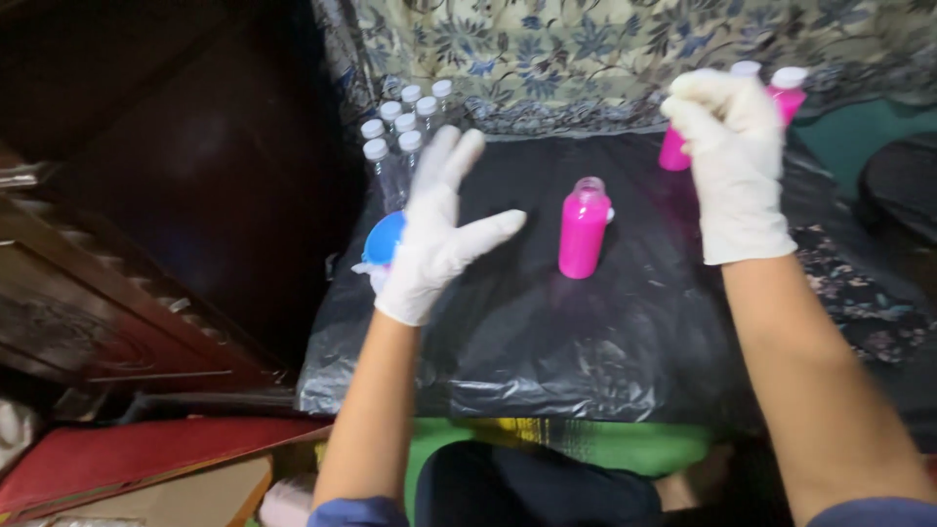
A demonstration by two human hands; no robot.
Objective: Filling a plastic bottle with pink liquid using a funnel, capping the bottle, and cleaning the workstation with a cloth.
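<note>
My left hand (436, 229), in a white glove, hovers over the black plastic sheet (547, 332) with its fingers spread and nothing in it. A blue round object (384, 237) shows just behind its palm. My gloved right hand (734, 146) is raised at the far right and closed around a pink bottle (673, 151); another pink bottle with a white cap (787, 90) stands just behind it. An uncapped pink bottle (584, 231) stands upright in the middle of the sheet, between both hands.
Several clear bottles with white caps (402, 127) cluster at the sheet's back left corner. A floral cloth (586, 49) hangs behind. Dark wooden furniture (117, 293) lies to the left, a red flat item (127, 459) at the lower left.
</note>
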